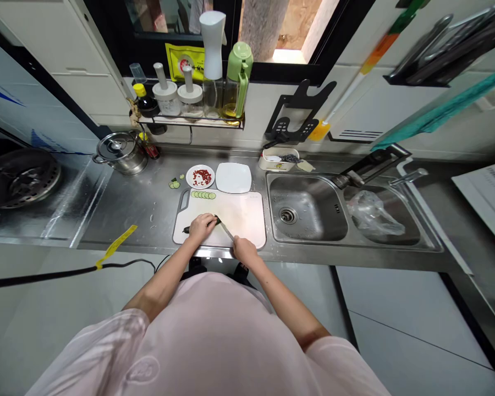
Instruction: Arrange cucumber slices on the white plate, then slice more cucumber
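Observation:
On the white cutting board (247, 212), my left hand (202, 226) is closed over a dark green cucumber (186, 230), whose two ends show on either side of the fingers. My right hand (244, 250) grips the handle of a kitchen knife (226, 230). Its blade points away and to the left, with the tip at the cucumber's right end. A row of pale green cucumber slices (203, 194) lies along the board's far edge. Behind the board stand a round plate (189, 181) with chopped red pieces and a white squarish plate (233, 177).
Left of the plates lie a few cucumber scraps (174, 184). A lidded steel pot (121, 154) stands farther left, near a burner (20, 176). To the right is a double sink (309, 206) with a plastic bag (373, 213). Above, a shelf (193, 121) carries seasoning jars and bottles.

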A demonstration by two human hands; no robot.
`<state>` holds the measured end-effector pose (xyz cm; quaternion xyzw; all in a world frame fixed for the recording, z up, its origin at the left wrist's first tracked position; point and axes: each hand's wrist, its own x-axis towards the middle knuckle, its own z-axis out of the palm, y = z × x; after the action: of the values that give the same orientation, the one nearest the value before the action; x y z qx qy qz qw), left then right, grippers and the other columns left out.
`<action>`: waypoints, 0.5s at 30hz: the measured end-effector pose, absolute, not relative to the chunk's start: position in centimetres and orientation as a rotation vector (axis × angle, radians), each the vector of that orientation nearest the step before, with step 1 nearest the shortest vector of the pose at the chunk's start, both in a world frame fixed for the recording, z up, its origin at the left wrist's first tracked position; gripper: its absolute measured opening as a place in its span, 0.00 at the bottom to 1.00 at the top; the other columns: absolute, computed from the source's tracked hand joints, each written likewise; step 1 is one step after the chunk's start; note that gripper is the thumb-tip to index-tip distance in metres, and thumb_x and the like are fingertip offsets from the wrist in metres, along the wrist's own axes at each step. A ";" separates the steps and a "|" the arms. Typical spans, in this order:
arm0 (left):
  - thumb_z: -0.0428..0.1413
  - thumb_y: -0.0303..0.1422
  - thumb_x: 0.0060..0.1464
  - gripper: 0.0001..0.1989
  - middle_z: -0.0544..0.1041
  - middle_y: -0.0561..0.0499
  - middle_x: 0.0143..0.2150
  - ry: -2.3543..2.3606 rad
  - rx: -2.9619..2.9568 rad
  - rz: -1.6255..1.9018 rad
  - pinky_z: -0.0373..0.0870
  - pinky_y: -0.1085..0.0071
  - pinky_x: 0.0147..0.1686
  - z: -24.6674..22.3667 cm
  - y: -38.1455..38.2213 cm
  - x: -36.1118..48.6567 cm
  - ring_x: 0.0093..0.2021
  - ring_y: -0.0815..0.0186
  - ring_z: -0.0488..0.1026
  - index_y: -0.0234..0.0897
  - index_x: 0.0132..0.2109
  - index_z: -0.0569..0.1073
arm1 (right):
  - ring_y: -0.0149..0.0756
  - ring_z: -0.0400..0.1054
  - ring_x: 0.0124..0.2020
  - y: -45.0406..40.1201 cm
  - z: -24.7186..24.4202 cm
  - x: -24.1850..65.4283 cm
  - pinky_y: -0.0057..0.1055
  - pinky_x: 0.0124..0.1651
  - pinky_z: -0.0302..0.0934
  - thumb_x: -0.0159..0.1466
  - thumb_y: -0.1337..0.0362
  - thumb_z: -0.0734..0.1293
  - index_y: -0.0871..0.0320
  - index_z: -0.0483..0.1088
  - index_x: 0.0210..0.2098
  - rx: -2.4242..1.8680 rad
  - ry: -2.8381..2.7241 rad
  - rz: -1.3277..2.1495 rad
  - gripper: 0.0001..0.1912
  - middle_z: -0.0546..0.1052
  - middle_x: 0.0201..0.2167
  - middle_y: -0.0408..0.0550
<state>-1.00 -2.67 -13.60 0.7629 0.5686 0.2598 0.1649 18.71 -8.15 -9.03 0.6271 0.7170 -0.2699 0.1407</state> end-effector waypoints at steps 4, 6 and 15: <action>0.51 0.36 0.59 0.10 0.77 0.51 0.41 1.607 2.173 0.752 0.68 0.69 0.45 -13.7 -2.6 -1.1 0.43 0.65 0.72 0.44 0.41 0.77 | 0.43 0.72 0.41 -8.2 -9.1 18.9 0.31 0.38 0.59 0.67 0.66 0.54 0.59 0.67 0.45 1.826 2.070 -0.769 0.13 0.76 0.39 0.56; 0.51 0.36 0.59 0.09 0.78 0.51 0.41 1.603 2.166 0.753 0.68 0.69 0.45 -13.7 -2.5 -1.1 0.43 0.65 0.72 0.44 0.41 0.77 | 0.42 0.72 0.42 -8.2 -9.1 19.1 0.31 0.39 0.59 0.68 0.65 0.54 0.58 0.67 0.45 1.834 2.070 -0.764 0.13 0.76 0.40 0.55; 0.52 0.36 0.58 0.09 0.78 0.51 0.41 1.616 2.122 0.727 0.68 0.69 0.45 -13.2 -2.3 -1.3 0.43 0.65 0.73 0.44 0.41 0.77 | 0.41 0.71 0.42 -8.4 -8.0 19.5 0.30 0.40 0.57 0.69 0.61 0.53 0.56 0.68 0.46 1.913 2.091 -0.710 0.16 0.77 0.39 0.54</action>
<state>-1.28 -2.32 -13.24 0.7540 0.5743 0.2584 0.1871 19.54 -8.42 -8.03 0.6508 0.7113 -0.2417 0.1097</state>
